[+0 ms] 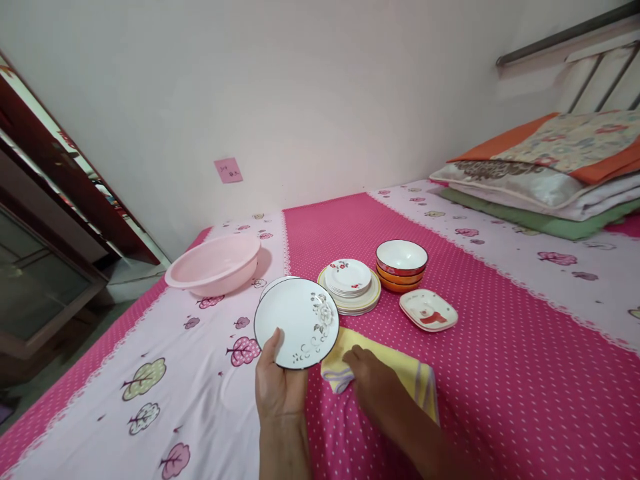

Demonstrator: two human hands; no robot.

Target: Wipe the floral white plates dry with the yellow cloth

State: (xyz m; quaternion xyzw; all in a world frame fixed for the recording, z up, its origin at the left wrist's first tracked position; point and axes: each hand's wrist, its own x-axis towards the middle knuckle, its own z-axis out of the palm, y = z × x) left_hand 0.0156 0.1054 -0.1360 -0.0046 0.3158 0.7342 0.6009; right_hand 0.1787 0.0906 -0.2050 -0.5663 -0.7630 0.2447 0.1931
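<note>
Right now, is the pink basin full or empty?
Cannot tell: the pink basin sits upright on the bedsheet, but only its far inner wall shows, not the bottom.
</note>
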